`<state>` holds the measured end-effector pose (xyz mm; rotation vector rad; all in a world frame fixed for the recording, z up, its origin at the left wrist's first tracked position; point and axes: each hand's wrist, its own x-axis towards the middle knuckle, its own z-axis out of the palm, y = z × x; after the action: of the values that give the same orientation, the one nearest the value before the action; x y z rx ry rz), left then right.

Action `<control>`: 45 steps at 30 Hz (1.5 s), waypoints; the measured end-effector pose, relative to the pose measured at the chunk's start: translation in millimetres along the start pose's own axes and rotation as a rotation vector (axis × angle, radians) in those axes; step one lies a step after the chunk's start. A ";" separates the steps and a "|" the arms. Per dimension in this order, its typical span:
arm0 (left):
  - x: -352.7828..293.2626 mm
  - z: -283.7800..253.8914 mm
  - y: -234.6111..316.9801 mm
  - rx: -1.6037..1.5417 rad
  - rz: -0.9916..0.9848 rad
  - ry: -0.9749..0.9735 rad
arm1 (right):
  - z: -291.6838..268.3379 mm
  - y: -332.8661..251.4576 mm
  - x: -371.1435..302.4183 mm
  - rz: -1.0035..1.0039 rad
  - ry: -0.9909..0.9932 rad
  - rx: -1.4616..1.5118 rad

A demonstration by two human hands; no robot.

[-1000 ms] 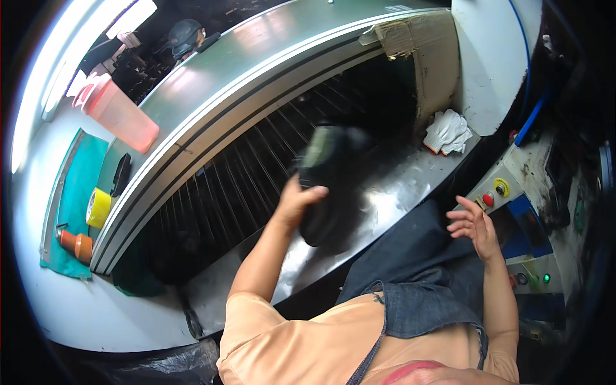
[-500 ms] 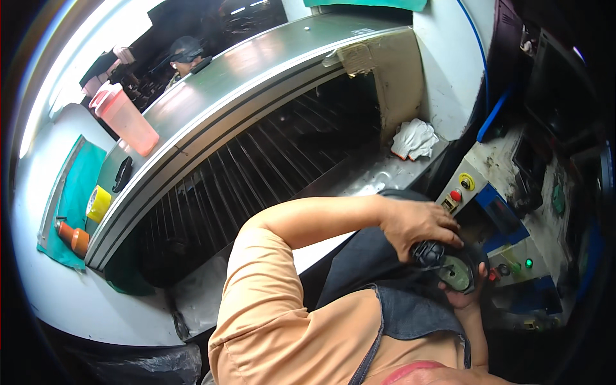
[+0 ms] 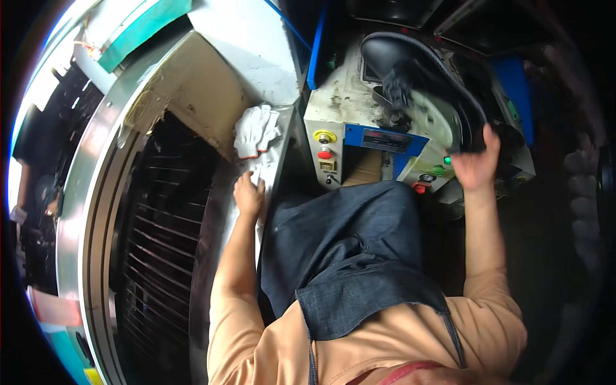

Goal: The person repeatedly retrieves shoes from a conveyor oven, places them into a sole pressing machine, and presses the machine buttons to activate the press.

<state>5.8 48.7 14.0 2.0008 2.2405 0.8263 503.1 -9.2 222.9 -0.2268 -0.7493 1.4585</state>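
A black lace-up shoe (image 3: 417, 48) with a pale green form in its opening (image 3: 436, 122) is lifted over the machine at the right. My right hand (image 3: 476, 160) grips the shoe at its near end, thumb up along one side; some of its fingers are blurred or hidden. At the left, my left hand (image 3: 249, 194) is empty, its fingers apart, on or just over a metal ledge (image 3: 221, 240). Just beyond its fingertips lie white work gloves (image 3: 255, 131) with a reddish edge.
The whitish machine (image 3: 340, 96) carries a red button (image 3: 325, 154), a blue display panel (image 3: 385, 139) and a lit green lamp (image 3: 447, 160). To the left runs a conveyor with dark rollers (image 3: 163, 250). Cardboard (image 3: 199, 96) stands at its far end.
My view has swung right. My left hand has let go of the shoe and moved to the ledge. My right hand has raised the shoe from near my lap to over the machine.
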 end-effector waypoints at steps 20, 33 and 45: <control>-7.5 5.0 14.4 0.119 -0.011 -0.011 | -92.4 57.7 280.5 -0.109 -0.048 -2.196; -11.5 7.9 13.8 0.132 -0.026 -0.051 | -72.3 49.7 252.9 0.072 -0.044 -2.402; 9.9 28.2 35.8 -0.215 -0.112 -0.042 | -65.9 6.2 -43.4 -0.110 0.043 -1.650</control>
<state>47.0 69.4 7.2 1.7662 2.1165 0.9574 539.1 -29.9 155.5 -1.4049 -1.7377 0.3991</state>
